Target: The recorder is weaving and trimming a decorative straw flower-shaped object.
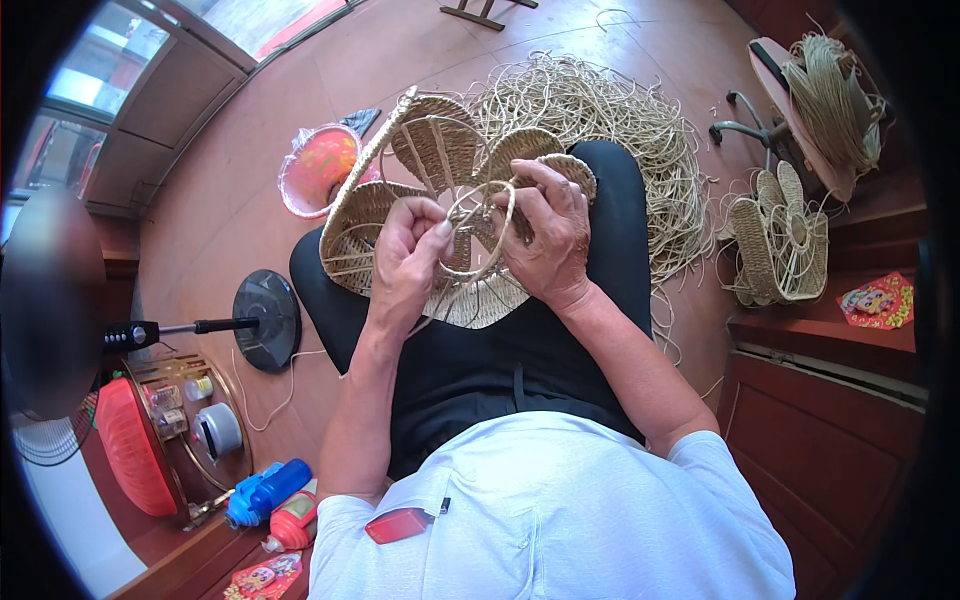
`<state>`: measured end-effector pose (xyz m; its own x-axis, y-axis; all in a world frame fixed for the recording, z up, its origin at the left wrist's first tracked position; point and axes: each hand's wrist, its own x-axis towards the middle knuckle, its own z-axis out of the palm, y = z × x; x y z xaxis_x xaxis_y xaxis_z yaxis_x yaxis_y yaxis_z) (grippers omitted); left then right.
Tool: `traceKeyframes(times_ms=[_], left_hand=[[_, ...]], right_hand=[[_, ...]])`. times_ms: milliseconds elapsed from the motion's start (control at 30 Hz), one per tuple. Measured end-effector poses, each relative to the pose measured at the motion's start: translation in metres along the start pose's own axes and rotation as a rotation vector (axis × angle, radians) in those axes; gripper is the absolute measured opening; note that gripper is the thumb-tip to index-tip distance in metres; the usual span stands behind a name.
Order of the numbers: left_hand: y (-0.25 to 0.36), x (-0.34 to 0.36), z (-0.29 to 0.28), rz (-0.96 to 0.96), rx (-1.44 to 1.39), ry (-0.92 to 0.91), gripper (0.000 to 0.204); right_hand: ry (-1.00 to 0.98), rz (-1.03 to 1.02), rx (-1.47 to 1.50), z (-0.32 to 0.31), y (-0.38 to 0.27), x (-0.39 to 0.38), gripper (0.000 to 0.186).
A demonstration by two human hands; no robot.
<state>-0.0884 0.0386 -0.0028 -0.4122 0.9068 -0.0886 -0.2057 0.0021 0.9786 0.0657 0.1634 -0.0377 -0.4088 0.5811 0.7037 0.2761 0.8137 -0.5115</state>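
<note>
A woven straw piece with several petal-shaped panels and a tall braided edge rests on my lap, between my knees. At its middle is a round ring of cord. My left hand is closed, thumb and forefinger pinching a straw cord at the ring's left side. On the right side of the ring, my right hand is closed with bent fingers round the cord, its forefinger raised over the loop. Loose cord ends hang below the ring toward my lap. My palms hide part of the panels.
A large heap of loose straw cord lies on the floor beyond my knees. At left stand a red bucket and a fan base. To the right are another woven piece and a chair holding a cord bundle.
</note>
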Motion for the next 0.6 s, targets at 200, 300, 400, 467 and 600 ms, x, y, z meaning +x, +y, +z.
traceKeyframes(times_ms=[200,300,400,467,600], left_hand=[[-0.007,0.000,-0.011,0.123,0.131,0.073,0.017],[0.001,-0.002,-0.014,0.061,0.068,0.091,0.018],[0.011,-0.002,-0.021,0.024,0.020,0.117,0.019],[0.016,0.000,-0.024,0.070,0.019,0.106,0.019],[0.032,0.013,-0.030,0.145,0.094,0.122,0.017]], right_hand=[[0.036,-0.051,0.056,0.001,0.000,-0.002,0.018],[-0.012,-0.072,0.032,0.002,-0.004,-0.003,0.019],[-0.114,-0.187,-0.056,0.003,-0.009,-0.006,0.027],[-0.135,-0.211,-0.079,0.004,-0.011,-0.008,0.031],[-0.208,-0.258,-0.108,0.005,-0.014,-0.010,0.048]])
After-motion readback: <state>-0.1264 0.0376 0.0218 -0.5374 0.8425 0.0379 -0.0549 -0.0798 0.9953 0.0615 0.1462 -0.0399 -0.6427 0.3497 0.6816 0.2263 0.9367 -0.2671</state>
